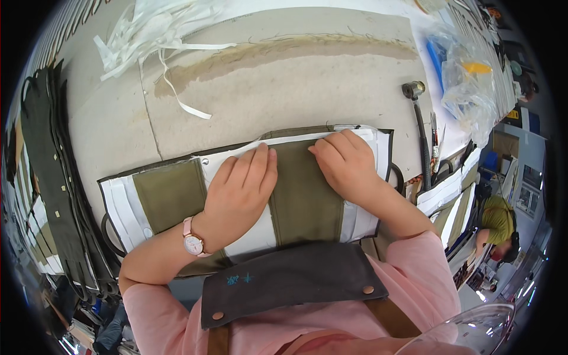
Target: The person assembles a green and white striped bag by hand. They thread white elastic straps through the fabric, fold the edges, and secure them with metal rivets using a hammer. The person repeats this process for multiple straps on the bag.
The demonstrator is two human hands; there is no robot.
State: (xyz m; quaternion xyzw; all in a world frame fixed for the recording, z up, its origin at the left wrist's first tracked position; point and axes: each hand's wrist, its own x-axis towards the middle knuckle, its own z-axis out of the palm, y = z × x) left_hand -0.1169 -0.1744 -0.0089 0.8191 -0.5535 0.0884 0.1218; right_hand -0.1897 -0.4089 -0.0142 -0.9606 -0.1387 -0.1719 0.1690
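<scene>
A sewn fabric panel [307, 195] with olive and white sections and dark edging lies across the table in front of me. Along its far edge runs a narrow white strip [296, 138]. My left hand [242, 189], with a pink-strapped watch [193, 242] at the wrist, rests on the panel. Its fingers are stretched out, the tips at the strip. To the right, my right hand [346, 160] is closed with curled fingers at the panel's far edge, gripping fabric there. Its fingertips are partly hidden.
White ribbons [154, 35] lie in a heap at the far left. A hammer-like tool [419, 112], a pen [435, 133] and clear plastic bags [470, 83] are at the right. Dark strapped pieces [59, 177] hang at the left; a person [497, 225] is farther off.
</scene>
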